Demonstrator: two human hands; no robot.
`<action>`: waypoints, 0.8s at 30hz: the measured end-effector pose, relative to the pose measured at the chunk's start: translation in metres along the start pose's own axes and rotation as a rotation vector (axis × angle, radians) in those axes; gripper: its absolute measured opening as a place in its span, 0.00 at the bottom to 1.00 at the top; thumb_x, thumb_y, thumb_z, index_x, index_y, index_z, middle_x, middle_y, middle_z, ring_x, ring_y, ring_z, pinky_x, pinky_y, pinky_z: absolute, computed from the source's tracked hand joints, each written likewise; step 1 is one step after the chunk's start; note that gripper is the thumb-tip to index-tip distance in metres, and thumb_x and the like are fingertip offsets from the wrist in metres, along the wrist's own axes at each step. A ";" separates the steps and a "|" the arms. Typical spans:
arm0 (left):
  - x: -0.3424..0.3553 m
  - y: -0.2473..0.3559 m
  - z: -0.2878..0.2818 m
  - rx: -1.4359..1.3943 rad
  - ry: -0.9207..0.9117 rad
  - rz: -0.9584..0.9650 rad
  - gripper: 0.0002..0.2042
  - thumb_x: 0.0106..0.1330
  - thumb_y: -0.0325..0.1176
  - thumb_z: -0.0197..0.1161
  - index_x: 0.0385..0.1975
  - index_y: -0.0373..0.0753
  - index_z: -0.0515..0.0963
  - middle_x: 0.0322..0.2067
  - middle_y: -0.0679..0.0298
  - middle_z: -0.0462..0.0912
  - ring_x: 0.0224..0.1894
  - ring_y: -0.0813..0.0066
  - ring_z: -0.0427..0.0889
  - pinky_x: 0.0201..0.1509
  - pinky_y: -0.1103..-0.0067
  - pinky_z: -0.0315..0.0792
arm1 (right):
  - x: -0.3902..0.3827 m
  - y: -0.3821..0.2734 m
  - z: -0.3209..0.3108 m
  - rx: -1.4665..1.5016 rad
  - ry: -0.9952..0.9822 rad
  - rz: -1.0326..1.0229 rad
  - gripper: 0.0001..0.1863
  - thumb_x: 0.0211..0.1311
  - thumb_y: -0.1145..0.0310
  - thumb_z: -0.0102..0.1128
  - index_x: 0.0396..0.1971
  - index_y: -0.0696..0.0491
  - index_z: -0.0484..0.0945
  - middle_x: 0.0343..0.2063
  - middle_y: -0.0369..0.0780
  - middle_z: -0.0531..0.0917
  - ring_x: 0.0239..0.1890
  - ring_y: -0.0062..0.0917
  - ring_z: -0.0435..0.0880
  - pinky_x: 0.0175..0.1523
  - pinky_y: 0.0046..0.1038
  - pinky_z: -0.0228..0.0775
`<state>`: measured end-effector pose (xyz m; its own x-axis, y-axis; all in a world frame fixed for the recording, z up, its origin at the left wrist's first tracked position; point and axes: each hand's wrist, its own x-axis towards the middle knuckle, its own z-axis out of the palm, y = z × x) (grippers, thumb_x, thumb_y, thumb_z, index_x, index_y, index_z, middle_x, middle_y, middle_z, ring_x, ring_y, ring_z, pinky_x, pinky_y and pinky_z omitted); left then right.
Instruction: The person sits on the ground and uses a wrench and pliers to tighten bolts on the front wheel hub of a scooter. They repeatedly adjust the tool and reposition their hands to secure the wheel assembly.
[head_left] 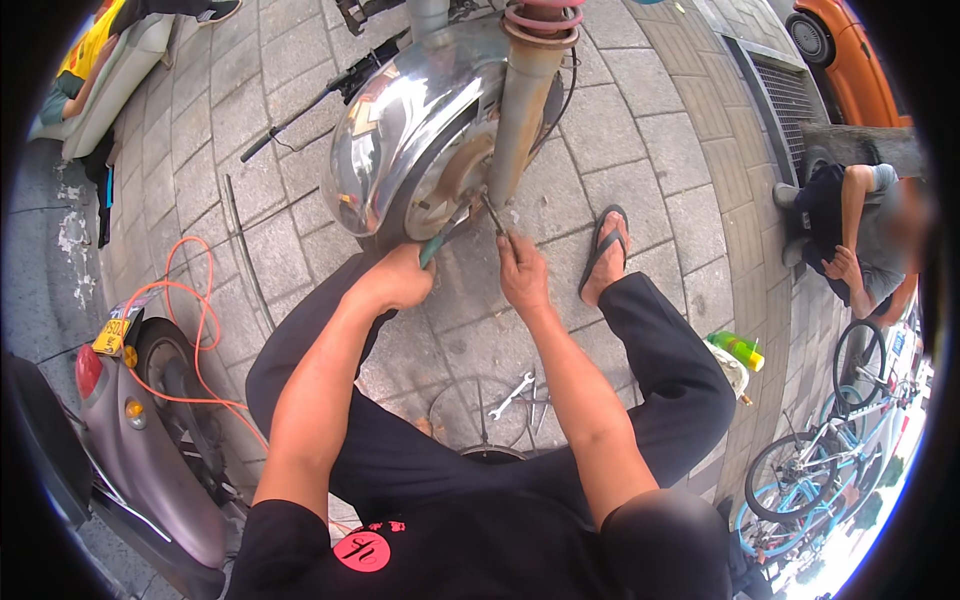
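My left hand (403,278) is closed round the green handle of a tool (431,251), whose metal end reaches the hub of a wheel; its exact kind is hard to make out. In my right hand (523,275), the fingers pinch a slim dark metal rod-like tool (493,213), its tip at the foot of the rusty fork leg (515,135). Both tools meet close together at the wheel hub (430,208). A shiny chrome mudguard (385,130) covers the wheel's upper left side, mirroring the surroundings. Part of the hub is hidden behind the tools and fork.
An open-ended wrench (511,395) lies on the paving between my legs. To the left are a parked scooter (150,460) and an orange hose (205,330). A green bottle (735,349), bicycles (810,480) and a seated person (860,230) are on the right.
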<state>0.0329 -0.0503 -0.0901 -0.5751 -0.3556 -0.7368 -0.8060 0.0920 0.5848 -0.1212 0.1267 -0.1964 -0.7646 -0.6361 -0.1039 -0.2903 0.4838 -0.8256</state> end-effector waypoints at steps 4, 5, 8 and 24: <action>-0.001 0.002 -0.001 0.015 0.012 0.007 0.11 0.68 0.30 0.52 0.24 0.37 0.75 0.21 0.68 0.73 0.25 0.74 0.68 0.32 0.70 0.67 | 0.010 0.006 0.009 0.002 -0.029 0.001 0.16 0.76 0.59 0.60 0.56 0.50 0.84 0.40 0.52 0.86 0.46 0.54 0.85 0.48 0.46 0.77; 0.000 0.003 -0.001 0.008 0.007 0.015 0.10 0.68 0.30 0.52 0.23 0.37 0.75 0.20 0.68 0.72 0.25 0.74 0.68 0.32 0.70 0.67 | 0.016 0.008 0.009 -0.014 -0.038 -0.017 0.17 0.76 0.59 0.60 0.57 0.50 0.84 0.40 0.52 0.86 0.46 0.53 0.85 0.49 0.46 0.77; -0.001 0.004 -0.002 0.003 -0.002 0.018 0.10 0.67 0.29 0.52 0.23 0.37 0.74 0.20 0.67 0.72 0.24 0.73 0.67 0.31 0.70 0.66 | 0.023 0.011 0.010 -0.061 -0.054 -0.070 0.15 0.77 0.59 0.59 0.53 0.53 0.83 0.40 0.53 0.85 0.44 0.54 0.84 0.48 0.45 0.76; 0.017 -0.022 0.007 0.079 0.125 0.067 0.12 0.69 0.33 0.57 0.24 0.34 0.77 0.19 0.61 0.76 0.23 0.68 0.75 0.30 0.66 0.70 | 0.098 -0.180 -0.068 -0.854 -0.467 -0.298 0.12 0.60 0.65 0.62 0.36 0.55 0.90 0.36 0.51 0.91 0.43 0.45 0.92 0.49 0.43 0.84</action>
<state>0.0402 -0.0521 -0.1175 -0.6102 -0.4582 -0.6463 -0.7777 0.1908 0.5990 -0.1827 0.0183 -0.0206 -0.3460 -0.8836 -0.3155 -0.8858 0.4185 -0.2005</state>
